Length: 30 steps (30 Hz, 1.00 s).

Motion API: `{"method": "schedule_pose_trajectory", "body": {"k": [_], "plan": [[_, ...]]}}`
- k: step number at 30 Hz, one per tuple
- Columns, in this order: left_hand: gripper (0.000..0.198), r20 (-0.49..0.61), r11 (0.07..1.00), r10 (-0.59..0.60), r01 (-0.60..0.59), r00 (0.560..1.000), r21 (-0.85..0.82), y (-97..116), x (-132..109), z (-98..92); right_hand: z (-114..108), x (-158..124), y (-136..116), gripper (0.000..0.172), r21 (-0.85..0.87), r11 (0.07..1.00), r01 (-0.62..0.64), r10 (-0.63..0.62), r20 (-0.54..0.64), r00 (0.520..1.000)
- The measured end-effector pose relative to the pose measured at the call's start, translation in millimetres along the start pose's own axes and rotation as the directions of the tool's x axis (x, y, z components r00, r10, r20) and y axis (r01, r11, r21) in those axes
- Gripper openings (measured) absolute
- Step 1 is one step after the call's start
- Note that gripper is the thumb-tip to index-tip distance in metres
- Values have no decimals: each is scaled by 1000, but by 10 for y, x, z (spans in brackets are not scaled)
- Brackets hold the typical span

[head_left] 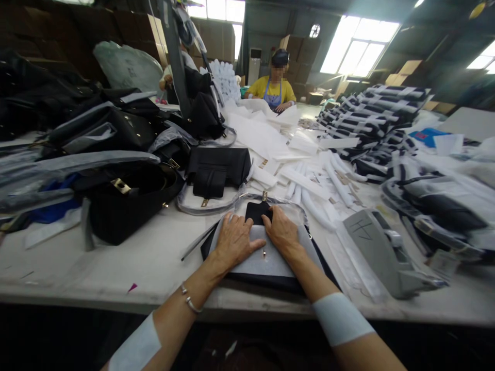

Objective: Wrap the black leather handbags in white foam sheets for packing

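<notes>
1. The bag (270,285) is black, a matte grey sheet (266,267) across its front; its tab (254,211) is dark with rounded corners, the clasp (264,196) gold-coloured.
2. The left hand (236,239) lies palm down, thumb stretched away from the fingers; the right hand (283,231) bends at the tab's right edge, whether pinching I cannot tell.
3. The bag lies beneath both hands on the table (154,275), the tab between their fingertips.

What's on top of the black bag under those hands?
A pale sheet covers much of the bag, with the left hand on it. A metal clasp shows; the surface beneath is hidden.
</notes>
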<state>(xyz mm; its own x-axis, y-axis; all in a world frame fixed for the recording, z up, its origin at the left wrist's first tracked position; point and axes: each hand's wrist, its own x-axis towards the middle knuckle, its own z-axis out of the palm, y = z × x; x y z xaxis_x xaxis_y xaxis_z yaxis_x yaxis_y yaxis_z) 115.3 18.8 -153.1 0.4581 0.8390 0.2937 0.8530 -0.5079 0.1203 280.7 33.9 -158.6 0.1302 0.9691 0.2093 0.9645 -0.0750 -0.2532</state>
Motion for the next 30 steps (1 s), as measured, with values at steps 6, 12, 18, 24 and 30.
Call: {"method": "schedule_pose_trajectory", "body": {"k": [6, 12, 18, 24, 30], "plan": [[57, -5, 1000, 13, -13, 1000, -2, -5, 22, 32, 193, 89, 137, 69, 102, 982, 158, -147, -106, 983], [55, -14, 1000, 10, -10, 1000, -17, -13, 14, 33, 153, 179, 206, 65, 427, 901, 79, -30, -122, 992], [61, -29, 998, 8, -10, 1000, -58, -16, -17, 30, -106, -55, 99, 21, 385, 857, 342, -208, -348, 914], [56, -60, 992, 11, -18, 998, -128, -24, -45, 46, -334, -230, 38, 18, 304, 773, 556, -474, -304, 826], [36, -50, 979, -44, 33, 998, -203, -63, -47, 53, -566, -373, 129, 23, 365, 677, 639, -635, -150, 758]]}}
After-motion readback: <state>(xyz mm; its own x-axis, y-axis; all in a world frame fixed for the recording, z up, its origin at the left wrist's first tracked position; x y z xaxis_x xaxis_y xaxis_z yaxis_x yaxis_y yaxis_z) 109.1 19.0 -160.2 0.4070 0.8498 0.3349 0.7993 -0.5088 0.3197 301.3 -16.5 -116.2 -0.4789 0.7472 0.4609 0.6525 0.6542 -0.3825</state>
